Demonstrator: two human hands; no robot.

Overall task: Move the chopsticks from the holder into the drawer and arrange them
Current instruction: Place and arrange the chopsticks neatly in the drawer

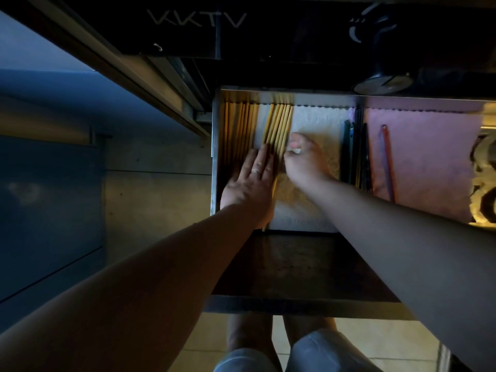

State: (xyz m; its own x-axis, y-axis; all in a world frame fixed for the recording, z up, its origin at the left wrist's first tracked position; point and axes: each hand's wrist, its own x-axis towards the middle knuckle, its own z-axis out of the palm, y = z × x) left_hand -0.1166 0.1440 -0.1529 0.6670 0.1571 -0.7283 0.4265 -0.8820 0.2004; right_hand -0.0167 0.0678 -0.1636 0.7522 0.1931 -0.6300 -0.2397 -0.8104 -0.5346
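An open metal drawer (295,99) lined with white paper towel (316,122) holds several yellow wooden chopsticks (279,122) lying lengthwise in a neat bundle. More chopsticks (239,122) lie along the drawer's left wall. My left hand (251,181) rests flat, fingers together, on the near ends of the middle bundle. My right hand (303,159) sits just right of that bundle, fingers curled against its edge; whether it pinches a chopstick is unclear. The holder is not in view.
Dark utensils (354,154) lie along a divider right of the paper towel. A pink-lined compartment (429,157) holds a red-and-blue stick (387,162). A dark shelf (295,267) juts out below the drawer. A round black object (383,83) sits on the counter above.
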